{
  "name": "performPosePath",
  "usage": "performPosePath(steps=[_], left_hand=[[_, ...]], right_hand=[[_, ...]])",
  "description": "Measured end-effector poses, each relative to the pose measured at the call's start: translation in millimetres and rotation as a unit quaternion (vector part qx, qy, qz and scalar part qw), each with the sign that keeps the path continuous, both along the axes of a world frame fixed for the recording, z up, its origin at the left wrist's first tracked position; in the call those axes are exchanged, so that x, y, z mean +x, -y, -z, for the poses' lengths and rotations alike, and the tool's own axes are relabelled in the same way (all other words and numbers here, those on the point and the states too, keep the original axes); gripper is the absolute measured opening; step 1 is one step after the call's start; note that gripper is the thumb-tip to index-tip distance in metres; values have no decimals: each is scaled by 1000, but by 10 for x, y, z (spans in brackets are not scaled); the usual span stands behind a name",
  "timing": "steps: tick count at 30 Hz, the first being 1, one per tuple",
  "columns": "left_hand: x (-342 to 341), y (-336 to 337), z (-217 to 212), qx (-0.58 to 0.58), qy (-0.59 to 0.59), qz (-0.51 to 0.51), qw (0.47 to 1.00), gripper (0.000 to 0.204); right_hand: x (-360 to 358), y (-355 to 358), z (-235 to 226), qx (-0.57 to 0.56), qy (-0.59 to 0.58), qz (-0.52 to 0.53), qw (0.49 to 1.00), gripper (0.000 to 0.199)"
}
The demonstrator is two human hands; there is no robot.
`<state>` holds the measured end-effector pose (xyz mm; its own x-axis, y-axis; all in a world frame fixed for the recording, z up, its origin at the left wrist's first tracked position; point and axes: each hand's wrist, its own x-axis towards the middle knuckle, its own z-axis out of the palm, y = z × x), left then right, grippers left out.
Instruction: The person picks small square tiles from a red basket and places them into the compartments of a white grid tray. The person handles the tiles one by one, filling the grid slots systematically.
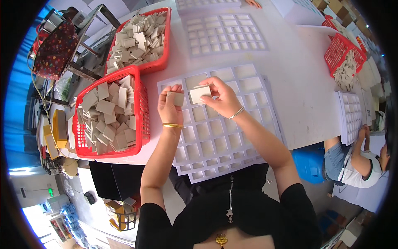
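Note:
My left hand [168, 108], palm turned up, holds a beige rectangular board piece [176, 98] against its fingers. A second beige board piece [200, 95] is pinched between the thumb and fingers of my right hand [223, 98], and the edge of at least one more shows behind it. Both hands are close together above a white gridded tray [265, 89] with many square compartments. More trays appear stacked under it, their edges sticking out at the right and near side. Whether the compartments under my hands hold pieces, I cannot tell.
Left of the tray, a red plastic basket [143, 112] is heaped with loose board pieces. Another full red basket [167, 37] stands behind it. A further gridded tray [226, 35] lies farther back. At the right are a red basket [336, 52] and a co-worker [360, 166] beside trays.

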<state>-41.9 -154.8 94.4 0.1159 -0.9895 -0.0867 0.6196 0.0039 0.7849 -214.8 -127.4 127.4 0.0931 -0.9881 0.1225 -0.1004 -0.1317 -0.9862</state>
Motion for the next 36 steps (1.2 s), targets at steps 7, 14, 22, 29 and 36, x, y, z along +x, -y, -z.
performPosePath(steps=[7,14,22,29,36], left_hand=[[65,-317,-79,-6,363,168,916,17],[115,-436,-157,-20,235,189,953,9],[201,-612,-30,104,100,227,963,11],[407,-631,2,-8,435,214,874,15],[275,-753,260,-83,625,206,749,14]], right_hand=[[36,-191,66,-27,24,23,999,29],[-89,-231,165,109,105,-48,987,23],[-164,-411,138,88,94,-132,983,24],[-407,-469,201,101,-74,-55,991,22],[-430,-565,524,92,-195,-108,970,20]])
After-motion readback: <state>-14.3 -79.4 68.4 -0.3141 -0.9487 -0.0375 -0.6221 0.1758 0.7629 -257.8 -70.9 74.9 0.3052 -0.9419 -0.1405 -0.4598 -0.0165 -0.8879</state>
